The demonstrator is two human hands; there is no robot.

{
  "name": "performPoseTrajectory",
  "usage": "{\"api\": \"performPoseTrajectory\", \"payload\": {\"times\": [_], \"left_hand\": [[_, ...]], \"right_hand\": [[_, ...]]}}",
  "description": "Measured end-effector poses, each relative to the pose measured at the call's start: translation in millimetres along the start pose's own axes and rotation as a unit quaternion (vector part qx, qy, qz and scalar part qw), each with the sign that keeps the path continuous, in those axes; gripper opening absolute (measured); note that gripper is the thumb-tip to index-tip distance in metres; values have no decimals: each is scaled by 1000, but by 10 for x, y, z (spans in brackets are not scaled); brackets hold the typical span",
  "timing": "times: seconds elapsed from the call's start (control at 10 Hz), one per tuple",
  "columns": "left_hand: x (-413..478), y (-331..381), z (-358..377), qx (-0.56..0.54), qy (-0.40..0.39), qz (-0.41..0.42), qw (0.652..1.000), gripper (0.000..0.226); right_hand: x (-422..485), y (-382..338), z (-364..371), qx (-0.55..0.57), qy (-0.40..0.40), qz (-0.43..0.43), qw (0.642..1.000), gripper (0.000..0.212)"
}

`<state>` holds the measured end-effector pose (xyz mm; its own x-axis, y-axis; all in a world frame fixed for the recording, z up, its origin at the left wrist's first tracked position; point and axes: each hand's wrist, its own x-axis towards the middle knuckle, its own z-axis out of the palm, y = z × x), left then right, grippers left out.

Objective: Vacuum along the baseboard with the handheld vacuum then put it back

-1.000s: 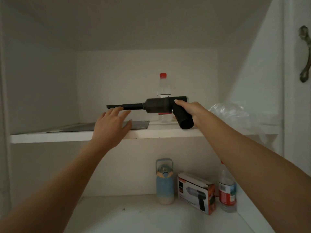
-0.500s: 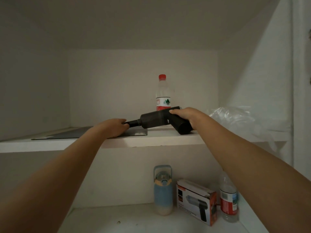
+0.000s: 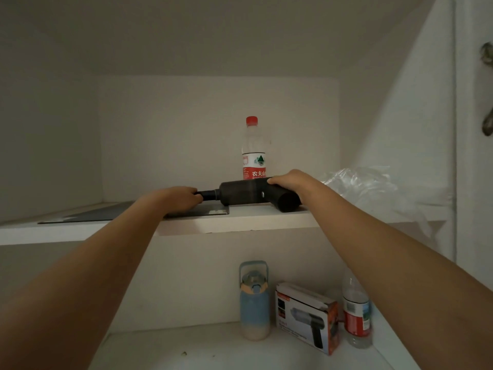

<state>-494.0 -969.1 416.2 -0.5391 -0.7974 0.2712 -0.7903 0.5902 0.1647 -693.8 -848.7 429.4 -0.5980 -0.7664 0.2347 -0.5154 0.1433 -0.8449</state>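
Observation:
The black handheld vacuum (image 3: 244, 193) lies on its side on the white upper shelf (image 3: 240, 222) of an open cupboard, nozzle pointing left. My right hand (image 3: 290, 180) grips its handle end from above. My left hand (image 3: 181, 197) is curled round the thin nozzle, hiding its tip. The vacuum's body rests on the shelf surface near the front edge.
A red-capped water bottle (image 3: 253, 149) stands behind the vacuum. A dark flat sheet (image 3: 120, 210) lies at left, crumpled clear plastic (image 3: 368, 188) at right. Below stand a blue flask (image 3: 253, 300), a vacuum box (image 3: 306, 316) and another bottle (image 3: 356, 313). A door handle (image 3: 488, 89) is at far right.
The vacuum came down from mid-air onto the upper shelf. My left hand went from hovering open under the nozzle to gripping it. My right hand kept hold of the handle.

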Motion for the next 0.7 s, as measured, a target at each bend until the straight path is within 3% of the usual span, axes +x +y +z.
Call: {"api": "performPoseTrajectory", "payload": {"times": [0.3, 0.5, 0.6, 0.7], "left_hand": [[-70, -38, -10, 34, 33, 8, 999, 35], [-226, -51, -68, 58, 73, -1, 996, 35], [-318, -23, -82, 36, 99, -20, 994, 39], [-461, 44, -107, 31, 152, -12, 988, 44]], "right_hand": [[-29, 58, -12, 42, 12, -21, 999, 31], [-143, 70, -69, -7, 33, -51, 998, 12], [-175, 71, -129, -31, 52, -91, 994, 23], [-368, 3, -187, -62, 83, -156, 982, 20]]}}
